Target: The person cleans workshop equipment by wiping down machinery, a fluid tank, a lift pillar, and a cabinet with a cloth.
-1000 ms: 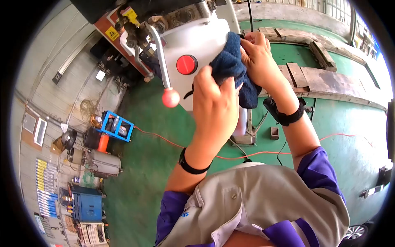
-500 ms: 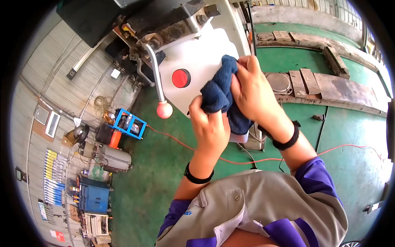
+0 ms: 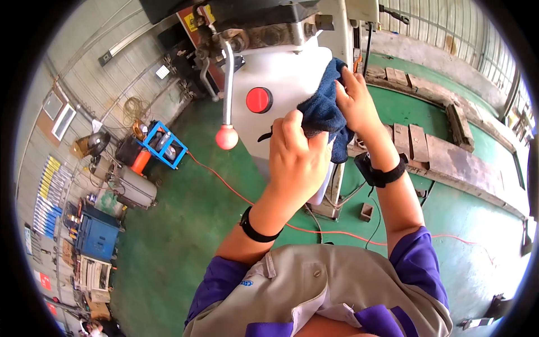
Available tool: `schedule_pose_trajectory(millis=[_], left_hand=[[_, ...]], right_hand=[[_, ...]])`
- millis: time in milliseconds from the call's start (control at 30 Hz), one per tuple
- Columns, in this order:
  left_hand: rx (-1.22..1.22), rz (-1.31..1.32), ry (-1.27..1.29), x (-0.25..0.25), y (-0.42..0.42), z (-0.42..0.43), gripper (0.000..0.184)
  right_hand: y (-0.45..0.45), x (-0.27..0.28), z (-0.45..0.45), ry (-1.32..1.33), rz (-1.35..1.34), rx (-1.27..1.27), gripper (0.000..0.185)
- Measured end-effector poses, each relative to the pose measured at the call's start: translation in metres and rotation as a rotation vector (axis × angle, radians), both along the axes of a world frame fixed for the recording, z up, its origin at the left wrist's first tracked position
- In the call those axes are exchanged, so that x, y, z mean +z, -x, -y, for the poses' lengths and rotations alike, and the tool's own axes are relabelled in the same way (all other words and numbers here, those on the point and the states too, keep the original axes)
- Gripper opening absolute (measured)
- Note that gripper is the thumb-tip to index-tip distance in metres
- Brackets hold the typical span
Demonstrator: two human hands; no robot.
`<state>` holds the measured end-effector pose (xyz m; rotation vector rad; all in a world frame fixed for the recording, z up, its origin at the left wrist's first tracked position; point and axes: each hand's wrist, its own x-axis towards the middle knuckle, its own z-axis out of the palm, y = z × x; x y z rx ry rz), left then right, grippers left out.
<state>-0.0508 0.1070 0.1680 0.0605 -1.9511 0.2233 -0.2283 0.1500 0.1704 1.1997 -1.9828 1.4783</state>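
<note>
The person's left arm [image 3: 238, 242] and right arm [image 3: 400, 206] stretched forward, slanting toward each other, the left hand [image 3: 297, 157] back upward with its fingers [image 3: 293, 129] curled in, while the right hand [image 3: 359, 109] sat farther forward and apart from it, fingers bent and thumb [image 3: 344, 98] angled inward.

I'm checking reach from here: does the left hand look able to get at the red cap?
Probably yes: the red cap lies close beyond the left hand, with nothing visible between them, though the dark blue cloth in its grip may need releasing.
</note>
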Motion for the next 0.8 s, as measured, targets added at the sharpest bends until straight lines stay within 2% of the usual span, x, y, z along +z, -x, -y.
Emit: schedule_pose_trajectory(millis=[33,133,300,400,433,467,533,600,800], left_hand=[[-0.024,-0.007,-0.003,0.0,-0.001,0.001,0.015],[-0.093,0.0,-0.038,-0.003,-0.004,0.007,0.018],[-0.158,-0.005,-0.077,-0.008,-0.006,0.011,0.023],[-0.207,-0.1,-0.133,-0.018,-0.003,0.015,0.032],[-0.208,-0.111,-0.112,-0.024,0.0,0.018,0.044],[-0.203,-0.124,-0.115,-0.026,0.001,0.018,0.046],[-0.198,-0.145,-0.115,-0.028,0.002,0.017,0.05],[-0.217,-0.139,-0.134,-0.03,0.003,0.018,0.053],[-0.23,-0.129,-0.12,-0.03,0.001,0.02,0.056]], right_hand=[[-0.005,0.007,-0.004,0.02,0.024,0.038,0.047],[-0.007,0.02,-0.007,0.104,-0.248,0.084,0.05],[-0.018,0.047,-0.02,0.001,-0.341,0.095,0.047],[-0.031,0.05,-0.028,-0.021,-0.396,0.124,0.046],[-0.035,0.051,-0.03,-0.012,-0.446,0.122,0.045],[-0.036,0.049,-0.029,0.017,-0.503,0.133,0.046],[-0.048,0.056,-0.033,-0.043,-0.567,0.076,0.046],[-0.052,0.064,-0.033,-0.044,-0.774,0.036,0.041],[-0.067,0.07,-0.035,-0.244,-0.867,-0.203,0.043]])
